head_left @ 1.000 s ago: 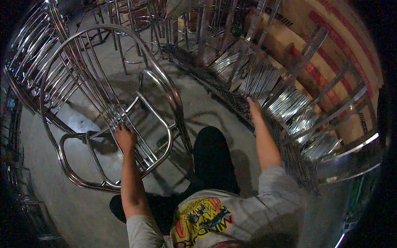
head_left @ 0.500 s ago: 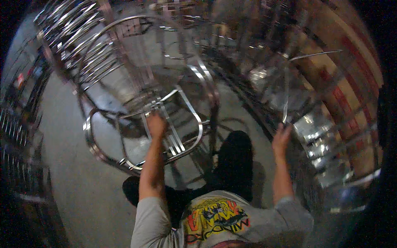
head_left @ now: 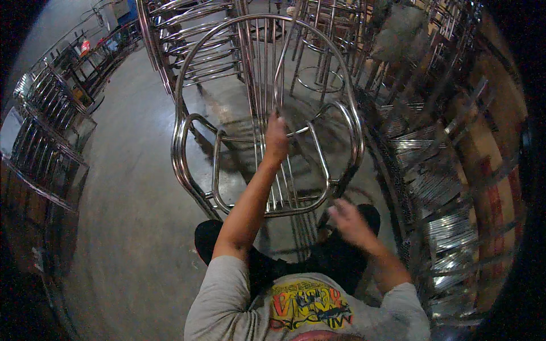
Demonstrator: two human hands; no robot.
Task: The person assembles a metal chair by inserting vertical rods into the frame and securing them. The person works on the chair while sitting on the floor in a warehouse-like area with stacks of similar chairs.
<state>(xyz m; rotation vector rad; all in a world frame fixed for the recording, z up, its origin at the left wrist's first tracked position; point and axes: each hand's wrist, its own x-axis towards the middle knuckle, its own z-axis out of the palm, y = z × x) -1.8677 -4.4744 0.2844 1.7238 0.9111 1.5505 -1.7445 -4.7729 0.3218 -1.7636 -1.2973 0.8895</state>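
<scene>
The left hand [head_left: 276, 136] is closed around the lower end of a thin curved metal rod [head_left: 276, 85], which rises in front of the backrest of a shiny tubular metal chair frame [head_left: 180, 136] standing on the concrete floor [head_left: 131, 176] before the person's knees. The right hand [head_left: 348, 220], blurred, is just beside the front right corner of the seat frame; whether it grips anything I cannot tell. Bundled metal rods [head_left: 449, 230] lie to the right, and stacked tubular frames [head_left: 199, 37] stand beyond the chair frame.
</scene>
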